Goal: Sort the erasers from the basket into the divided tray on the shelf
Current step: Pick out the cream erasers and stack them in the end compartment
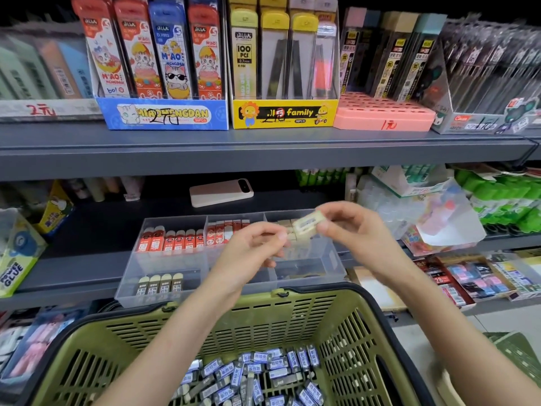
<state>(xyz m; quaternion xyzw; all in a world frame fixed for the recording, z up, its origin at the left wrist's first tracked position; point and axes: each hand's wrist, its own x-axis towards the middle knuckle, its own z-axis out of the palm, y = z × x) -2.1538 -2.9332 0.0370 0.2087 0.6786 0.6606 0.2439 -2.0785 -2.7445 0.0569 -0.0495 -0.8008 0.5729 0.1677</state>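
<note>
Pinching a cream rectangular eraser (307, 225), the right hand (351, 230) hovers over the clear tray (175, 260); left hand (251, 250) curled, hold unclear.

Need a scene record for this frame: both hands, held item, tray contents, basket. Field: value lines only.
right hand: pinches a cream eraser above the tray
left hand: fingers curled beside that eraser; grip unclear
tray: clear, divided; red erasers back left, black-sleeved erasers front left
basket: green, nearer the camera than the tray; holds blue-sleeved erasers
</note>
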